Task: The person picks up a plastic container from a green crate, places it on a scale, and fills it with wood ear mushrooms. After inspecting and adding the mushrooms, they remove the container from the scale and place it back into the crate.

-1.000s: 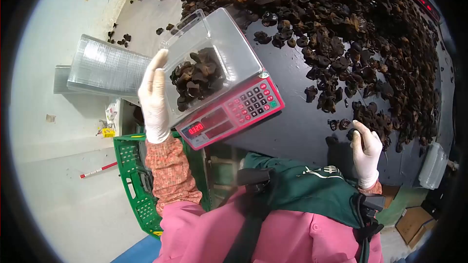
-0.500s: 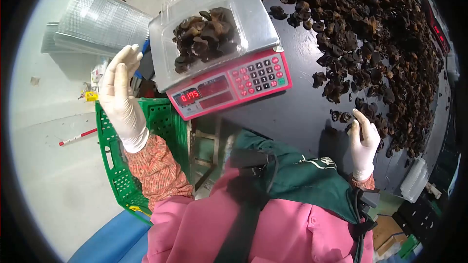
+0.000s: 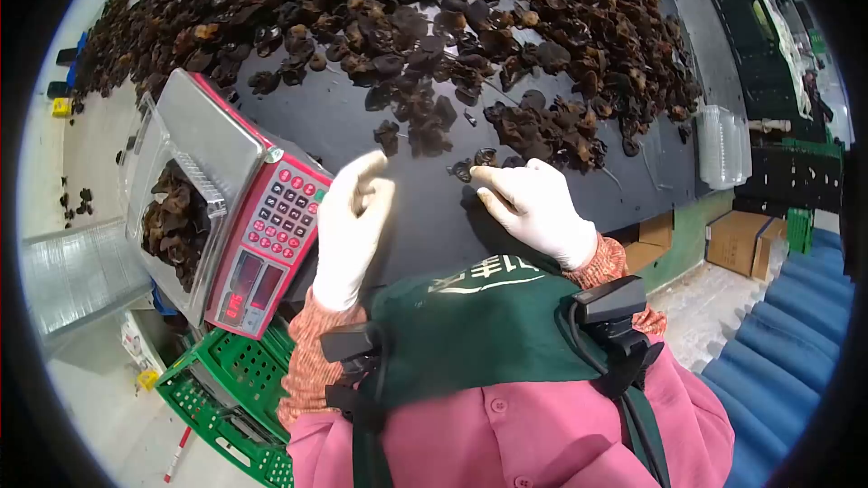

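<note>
White gloves cover both hands. Beside the keypad of a red scale (image 3: 287, 203), my left hand (image 3: 354, 221) is raised over the table, thumb and fingers apart, with nothing in it. My right hand (image 3: 533, 208) is low over the table, its index finger and thumb apart. The index fingertip touches or nearly touches small dark wood ear mushrooms (image 3: 462, 170). On the scale's metal pan sits an open clear plastic box (image 3: 136, 208) with a portion of wood ear mushrooms (image 3: 174, 226) inside.
A large heap of wood ear mushrooms (image 3: 380, 27) spreads across the dark table (image 3: 398, 190). Stacked clear boxes stand at left (image 3: 81, 267) and more clear boxes (image 3: 723, 149) at right. Below the scale is a green crate (image 3: 231, 398). A cardboard box (image 3: 743, 242) lies right.
The view has swung right, so the scale now appears further left. My left hand has come from beside the box stack to the table in front of me. My right hand stays near the small mushrooms.
</note>
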Demonstrator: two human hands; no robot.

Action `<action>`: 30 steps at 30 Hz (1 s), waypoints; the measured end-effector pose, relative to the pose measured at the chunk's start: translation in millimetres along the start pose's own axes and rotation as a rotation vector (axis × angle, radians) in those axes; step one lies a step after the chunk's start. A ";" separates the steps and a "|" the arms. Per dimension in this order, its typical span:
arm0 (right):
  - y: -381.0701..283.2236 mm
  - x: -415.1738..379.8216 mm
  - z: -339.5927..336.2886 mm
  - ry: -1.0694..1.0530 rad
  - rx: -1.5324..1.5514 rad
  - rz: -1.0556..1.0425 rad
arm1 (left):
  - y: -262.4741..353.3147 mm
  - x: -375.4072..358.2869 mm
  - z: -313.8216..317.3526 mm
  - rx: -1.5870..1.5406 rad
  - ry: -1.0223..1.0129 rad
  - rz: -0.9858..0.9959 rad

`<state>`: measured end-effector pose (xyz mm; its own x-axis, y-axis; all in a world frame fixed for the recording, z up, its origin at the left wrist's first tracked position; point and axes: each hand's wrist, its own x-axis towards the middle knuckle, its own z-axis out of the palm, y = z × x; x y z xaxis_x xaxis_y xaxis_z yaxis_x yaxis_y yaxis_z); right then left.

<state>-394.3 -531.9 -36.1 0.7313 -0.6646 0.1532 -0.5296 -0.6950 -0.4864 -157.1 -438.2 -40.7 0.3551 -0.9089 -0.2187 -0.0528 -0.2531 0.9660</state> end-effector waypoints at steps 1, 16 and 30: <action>2.8 -3.5 0.0 -0.016 -0.001 0.018 | 11.3 6.9 10.4 0.146 0.037 -0.067; 21.1 -5.5 -7.4 -0.013 0.024 0.043 | -4.5 62.9 68.6 0.785 0.090 0.437; 17.9 0.2 -4.9 0.108 0.028 0.004 | -8.5 42.7 4.9 -1.203 -0.045 -0.236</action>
<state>-405.8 -545.9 -40.5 0.6779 -0.6939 0.2429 -0.5189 -0.6856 -0.5105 -146.0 -476.4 -58.9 0.2053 -0.8988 -0.3872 0.9123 0.0325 0.4082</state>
